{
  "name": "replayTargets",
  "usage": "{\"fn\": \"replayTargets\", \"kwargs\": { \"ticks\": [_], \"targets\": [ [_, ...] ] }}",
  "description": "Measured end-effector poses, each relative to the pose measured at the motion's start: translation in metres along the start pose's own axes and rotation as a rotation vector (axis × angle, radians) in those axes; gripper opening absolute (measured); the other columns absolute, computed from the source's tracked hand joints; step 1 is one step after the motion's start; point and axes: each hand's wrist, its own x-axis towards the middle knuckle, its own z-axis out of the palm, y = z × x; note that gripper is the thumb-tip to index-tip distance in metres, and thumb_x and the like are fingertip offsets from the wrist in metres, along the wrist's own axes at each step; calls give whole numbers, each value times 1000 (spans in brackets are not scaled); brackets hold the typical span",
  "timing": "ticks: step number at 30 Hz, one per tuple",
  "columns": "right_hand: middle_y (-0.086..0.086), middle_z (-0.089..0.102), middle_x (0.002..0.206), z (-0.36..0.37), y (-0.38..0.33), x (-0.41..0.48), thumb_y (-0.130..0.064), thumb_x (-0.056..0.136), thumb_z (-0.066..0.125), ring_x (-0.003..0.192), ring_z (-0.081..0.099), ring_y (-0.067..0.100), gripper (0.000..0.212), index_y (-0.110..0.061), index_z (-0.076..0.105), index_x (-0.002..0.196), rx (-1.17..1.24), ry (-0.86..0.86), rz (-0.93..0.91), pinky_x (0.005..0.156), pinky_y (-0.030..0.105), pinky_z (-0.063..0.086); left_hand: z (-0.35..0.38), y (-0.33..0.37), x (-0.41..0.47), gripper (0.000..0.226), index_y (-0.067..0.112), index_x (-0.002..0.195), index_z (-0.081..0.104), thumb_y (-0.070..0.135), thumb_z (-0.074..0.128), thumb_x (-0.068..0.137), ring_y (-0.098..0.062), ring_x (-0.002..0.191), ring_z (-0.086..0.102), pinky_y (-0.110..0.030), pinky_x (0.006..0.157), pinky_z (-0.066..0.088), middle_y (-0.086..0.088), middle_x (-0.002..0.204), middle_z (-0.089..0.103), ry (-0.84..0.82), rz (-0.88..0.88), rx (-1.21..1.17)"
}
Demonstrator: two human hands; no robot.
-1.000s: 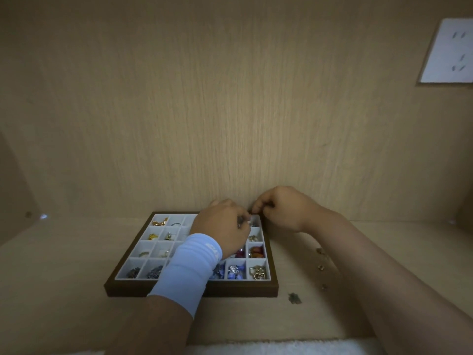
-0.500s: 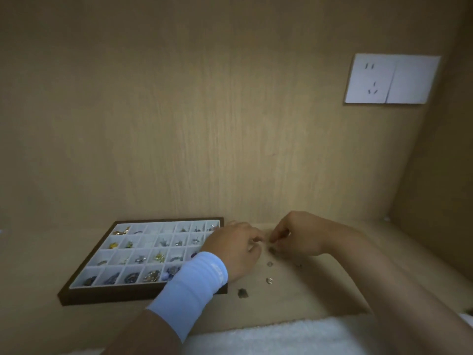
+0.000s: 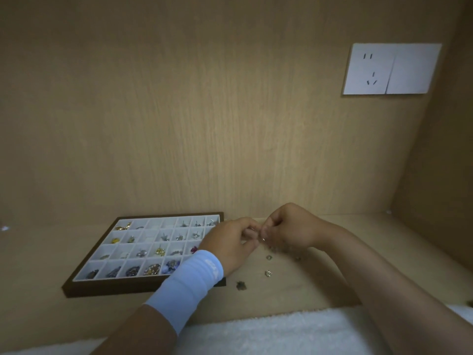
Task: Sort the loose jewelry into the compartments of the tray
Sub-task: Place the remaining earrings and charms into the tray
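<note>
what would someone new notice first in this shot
Two hands meet in the lower middle: the left hand and right hand seem to pinch a tiny shiny piece between their fingers, just right of the tray. That dark-framed tray, its white compartments holding small jewelry, sits at lower left, with a few loose pieces on the wooden shelf below the hands. A white wall socket stands out at upper right.

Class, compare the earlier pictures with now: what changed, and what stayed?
The left hand and right hand moved right, off the far corner of the tray, to above the loose pieces beside it, their fingers pinching a small piece. The tray and loose pieces stayed put.
</note>
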Motion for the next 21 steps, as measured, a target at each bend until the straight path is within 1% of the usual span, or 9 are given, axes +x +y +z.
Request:
{"fn": "replayTargets", "kwargs": {
  "ticks": [2, 3, 5, 8, 10, 12, 15, 18, 21],
  "targets": [
    [-7, 67, 63, -1, 0, -3, -13, 93, 67, 45, 52, 4, 14, -12, 75, 82, 166, -26, 23, 46, 16, 40, -2, 0, 0, 20, 41, 92, 62, 23, 67, 84, 5, 88, 61, -20, 88, 48, 18, 88, 69, 56, -18, -91],
    [-5, 67, 67, 0, -1, -4, -16, 95, 65, 47, 51, 8, 16, -11, 75, 83, 239, -53, 34, 46, 18, 39, -3, -1, 1, 20, 40, 89, 63, 22, 69, 82, 4, 84, 62, -20, 85, 50, 17, 84, 70, 84, -25, -142],
    [-7, 68, 69, 0, -1, -5, -21, 98, 62, 49, 48, 10, 20, -14, 73, 83, 374, -112, 51, 46, 21, 35, -4, -2, 1, 20, 37, 86, 66, 20, 74, 79, -3, 79, 63, -21, 80, 51, 14, 80, 70, 116, -46, -239],
    [-8, 67, 67, 3, -3, -7, -25, 98, 61, 48, 45, 8, 22, -17, 75, 82, 485, -174, 75, 40, 18, 26, -5, -1, 0, 15, 36, 82, 69, 25, 78, 76, -13, 79, 64, -25, 77, 53, 13, 77, 70, 155, -65, -313],
    [-6, 65, 65, 5, -6, -6, -25, 96, 63, 45, 45, 7, 20, -14, 73, 83, 513, -135, 77, 38, 18, 25, -8, 1, -2, 10, 32, 81, 70, 26, 77, 78, -12, 80, 65, -25, 77, 52, 12, 77, 71, 201, -67, -333],
    [-6, 66, 67, 9, -9, -4, -25, 94, 66, 45, 45, 8, 17, -12, 72, 85, 532, -52, 53, 38, 18, 28, -14, 4, -3, 5, 29, 80, 71, 25, 75, 81, -6, 80, 65, -22, 78, 51, 11, 77, 72, 239, -79, -347],
    [-7, 67, 68, 14, -19, -6, -23, 95, 65, 46, 45, 8, 19, -16, 73, 80, 580, 13, -40, 42, 17, 31, -24, 12, -10, 2, 23, 82, 72, 24, 72, 84, -2, 82, 67, -19, 82, 50, 10, 79, 74, 256, -109, -437],
    [-9, 64, 62, 20, -34, -8, -19, 95, 65, 47, 45, 8, 18, -14, 72, 79, 559, 90, -101, 42, 16, 33, -35, 14, -20, 11, 21, 85, 73, 31, 74, 81, -5, 85, 69, -24, 85, 52, 5, 81, 75, 266, -172, -558],
    [-7, 65, 63, 31, -48, -5, -12, 94, 65, 46, 44, 6, 15, -12, 73, 81, 525, 138, -163, 43, 15, 35, -49, 10, -30, 9, 23, 86, 72, 29, 76, 80, -10, 81, 69, -29, 82, 56, 2, 79, 74, 287, -202, -523]
  ]
}}
